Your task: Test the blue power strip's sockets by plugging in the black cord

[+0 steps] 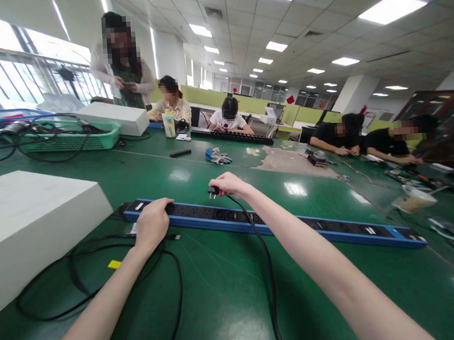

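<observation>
Nearest the head camera, two bare forearms (pixel 324 256) reach over a glossy green tabletop (pixel 223 298), with a thick black cable (pixel 271 285) running up between them. It leads to a black moulded plug (pixel 213 191) with metal prongs, which the right hand (pixel 230 184) pinches between closed fingers, prongs down, above a long blue-and-black power strip (pixel 199 218) and apart from its sockets. That strip lies lengthwise across the tabletop in front of the person. The left hand (pixel 152 223) bends over its left end, touching it; the fingertips are mostly hidden, so how tightly they close cannot be told. A thin black cable (pixel 180 283) loops beneath the left forearm, near a small yellow label (pixel 114 264) and a large white box (pixel 42 227). Farther back lie grey-and-blue gloves (pixel 218 156), a green plastic basket (pixel 102 140) and a lidded drink cup (pixel 169 125). Four seated co-workers (pixel 229 121) and one standing person (pixel 130 91) are beyond.
</observation>
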Demonstrator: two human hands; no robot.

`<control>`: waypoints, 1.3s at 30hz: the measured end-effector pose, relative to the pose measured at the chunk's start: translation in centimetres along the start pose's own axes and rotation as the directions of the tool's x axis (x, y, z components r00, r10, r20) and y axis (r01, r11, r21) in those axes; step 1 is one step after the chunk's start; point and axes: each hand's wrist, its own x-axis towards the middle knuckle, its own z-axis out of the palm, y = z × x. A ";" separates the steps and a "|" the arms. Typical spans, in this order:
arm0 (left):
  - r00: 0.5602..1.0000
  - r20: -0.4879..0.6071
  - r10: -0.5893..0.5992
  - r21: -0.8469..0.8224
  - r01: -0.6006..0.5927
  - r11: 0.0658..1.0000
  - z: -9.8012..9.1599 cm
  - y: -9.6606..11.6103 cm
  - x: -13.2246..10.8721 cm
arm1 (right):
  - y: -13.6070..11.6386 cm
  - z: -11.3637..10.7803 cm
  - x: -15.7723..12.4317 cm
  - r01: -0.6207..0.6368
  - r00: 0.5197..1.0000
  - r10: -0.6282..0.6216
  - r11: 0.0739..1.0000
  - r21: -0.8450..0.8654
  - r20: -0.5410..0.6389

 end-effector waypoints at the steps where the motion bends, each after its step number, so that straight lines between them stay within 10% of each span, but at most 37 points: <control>1: 1.000 0.000 0.001 0.001 -0.001 1.000 0.0 0.0 0.0 | -0.3 0.2 0.1 0.023 0.999 -0.021 0.999 0.043 -0.050; 7: 1.000 -0.003 0.010 0.001 -0.010 1.000 0.0 -0.1 0.0 | -1.6 3.0 -0.5 0.318 0.900 -0.351 0.934 -0.161 -0.260; 12: 1.000 -0.004 0.018 0.008 -0.018 1.000 0.0 0.0 0.0 | -0.1 7.1 -1.6 0.447 0.788 -0.606 0.686 -0.574 -0.110; 39: 1.000 0.003 0.001 0.007 -0.001 1.000 -0.1 0.2 0.0 | 3.5 6.4 0.1 0.683 0.707 -0.700 0.639 -0.353 0.102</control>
